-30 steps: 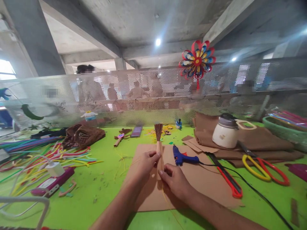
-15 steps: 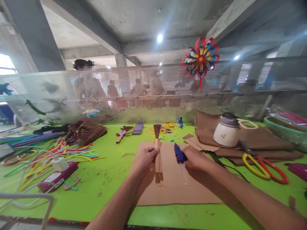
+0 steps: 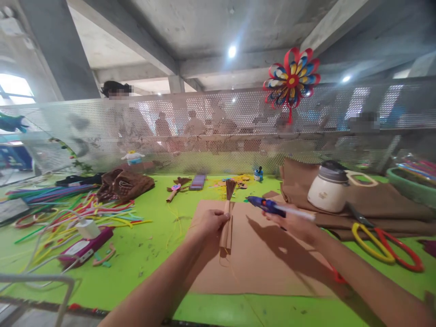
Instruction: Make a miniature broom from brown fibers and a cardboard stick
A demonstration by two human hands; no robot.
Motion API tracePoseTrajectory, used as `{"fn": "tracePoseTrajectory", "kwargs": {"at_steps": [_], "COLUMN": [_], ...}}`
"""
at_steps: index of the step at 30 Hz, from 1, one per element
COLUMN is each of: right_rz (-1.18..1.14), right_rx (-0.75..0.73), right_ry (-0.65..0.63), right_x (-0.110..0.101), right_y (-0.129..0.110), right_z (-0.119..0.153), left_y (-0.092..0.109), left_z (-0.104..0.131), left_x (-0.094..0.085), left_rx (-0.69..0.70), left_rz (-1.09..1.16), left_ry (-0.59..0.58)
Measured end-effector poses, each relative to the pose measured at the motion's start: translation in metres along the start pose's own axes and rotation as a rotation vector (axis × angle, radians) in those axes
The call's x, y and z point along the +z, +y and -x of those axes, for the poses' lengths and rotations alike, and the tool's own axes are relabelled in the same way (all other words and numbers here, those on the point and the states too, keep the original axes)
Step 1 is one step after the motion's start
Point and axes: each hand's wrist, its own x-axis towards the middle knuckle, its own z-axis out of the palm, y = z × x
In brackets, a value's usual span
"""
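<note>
Over a sheet of brown cardboard, my left hand is closed on a rolled brown paper tube with a brush-like bundle of thin brown strips fanning from its far end. A thin yellow thread trails from the tube's near end. My right hand grips a blue glue gun raised above the cardboard. The gun's nozzle points left toward the bundle, apart from it, and a whitish glue stick sticks out of its back.
Scissors, a white thermos jug and folded brown cloth lie right. Left are colourful pipe cleaners, a power strip and a brown cloth bag. A perforated screen stands behind, people beyond it.
My right hand has lifted the glue gun off the cardboard and turned it so its nozzle points left. My left hand keeps hold of the paper tube.
</note>
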Motion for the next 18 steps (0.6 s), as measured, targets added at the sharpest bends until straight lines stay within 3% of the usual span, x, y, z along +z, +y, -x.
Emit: {"fn": "tracePoseTrajectory", "kwargs": {"at_steps": [3,6,12,18], "right_rz": [-0.263,-0.340,-0.268,-0.155], "right_rx": [0.028,0.047,0.052,0.015], "right_ry": [-0.065,-0.054,-0.041,0.001], "right_x": [-0.008,-0.002,0.007,0.008], "right_y": [-0.009,-0.012,-0.015,-0.016], "right_z": [0.001,0.000,0.001,0.000], "left_y": [0.008,0.008,-0.001,0.004], "left_z": [-0.001,0.001,0.007,0.013], "left_x": [-0.001,0.000,0.000,-0.003], "left_rx": [0.010,0.016,-0.022,-0.053], "left_rz": [-0.038,-0.054,0.043,0.136], "left_ry": [-0.022,-0.040,-0.112,-0.145]}}
